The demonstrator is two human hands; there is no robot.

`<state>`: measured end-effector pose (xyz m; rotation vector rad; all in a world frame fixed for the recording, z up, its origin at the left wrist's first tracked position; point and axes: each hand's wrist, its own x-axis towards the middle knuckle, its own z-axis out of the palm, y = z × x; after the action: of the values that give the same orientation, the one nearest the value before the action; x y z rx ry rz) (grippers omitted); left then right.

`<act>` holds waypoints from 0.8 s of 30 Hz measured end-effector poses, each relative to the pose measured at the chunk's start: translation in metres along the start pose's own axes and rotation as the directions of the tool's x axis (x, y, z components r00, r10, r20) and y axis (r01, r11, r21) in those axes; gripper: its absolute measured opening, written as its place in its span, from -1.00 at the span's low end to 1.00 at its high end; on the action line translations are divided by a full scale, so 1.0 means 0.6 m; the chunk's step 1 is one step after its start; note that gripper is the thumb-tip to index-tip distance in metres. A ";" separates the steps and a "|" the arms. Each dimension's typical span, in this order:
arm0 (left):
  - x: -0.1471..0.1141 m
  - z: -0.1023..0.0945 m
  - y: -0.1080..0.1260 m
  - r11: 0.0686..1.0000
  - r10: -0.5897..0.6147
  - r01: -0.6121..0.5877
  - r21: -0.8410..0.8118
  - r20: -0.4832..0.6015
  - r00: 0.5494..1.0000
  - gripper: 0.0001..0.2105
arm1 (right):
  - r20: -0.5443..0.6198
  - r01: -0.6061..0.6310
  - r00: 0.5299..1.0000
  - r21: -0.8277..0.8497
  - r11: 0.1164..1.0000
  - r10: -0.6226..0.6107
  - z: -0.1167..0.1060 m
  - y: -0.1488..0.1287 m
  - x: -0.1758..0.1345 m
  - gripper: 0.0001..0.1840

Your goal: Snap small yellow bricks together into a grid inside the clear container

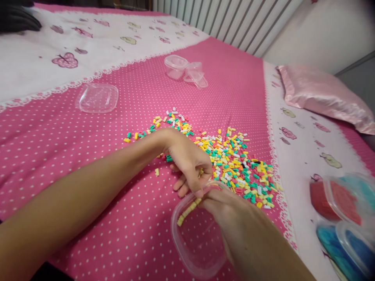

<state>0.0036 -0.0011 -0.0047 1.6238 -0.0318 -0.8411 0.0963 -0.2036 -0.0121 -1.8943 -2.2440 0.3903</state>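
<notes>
A short row of joined pale-yellow building bricks (189,212) extends from my right hand (225,207), whose fingers pinch its upper end. Over the bricks' upper end bends my left hand (190,162), its thumb pressed down there. Small yellow bricks (200,172) show inside the curled fingers of that hand; how many is hidden. Both hands meet above the rim of a clear plastic tub (181,253), and the yellow row lies over its opening. Behind the hands spreads a loose pile of small bricks (231,164) in yellow, green, white and pink.
A clear lid (98,98) lies at the left on the pink dotted bedspread (140,218). Farther back stand clear containers (175,67). At the right are tubs holding red material (334,199) and blue material (342,246), and a pink pillow (325,93).
</notes>
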 end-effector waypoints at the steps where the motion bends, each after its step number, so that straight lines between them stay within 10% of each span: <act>1: 0.000 0.000 0.000 1.000 -0.004 0.004 -0.006 0.002 1.000 -0.66 | 0.006 0.009 1.000 -0.008 1.000 -0.009 -0.002 0.000 0.001 -0.62; 11: -0.001 0.002 0.002 1.000 -0.008 0.008 0.010 -0.020 1.000 -0.62 | -0.138 0.132 0.983 0.055 0.990 -0.123 -0.074 0.026 -0.023 -0.54; 19: 0.000 0.003 -0.001 0.999 -0.046 0.045 -0.019 -0.044 0.998 -0.65 | -0.339 -0.376 0.827 0.259 0.890 0.448 -0.090 0.183 -0.020 -0.77; 24: 0.000 0.002 -0.002 0.996 -0.079 0.077 -0.046 -0.052 0.996 -0.67 | -0.270 -0.406 0.828 0.315 0.858 0.491 -0.033 0.243 0.011 -0.76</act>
<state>0.0027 -0.0020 -0.0059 1.6137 0.0882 -0.8514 0.2377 -0.1729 -0.0389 -2.1478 -1.4416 0.3467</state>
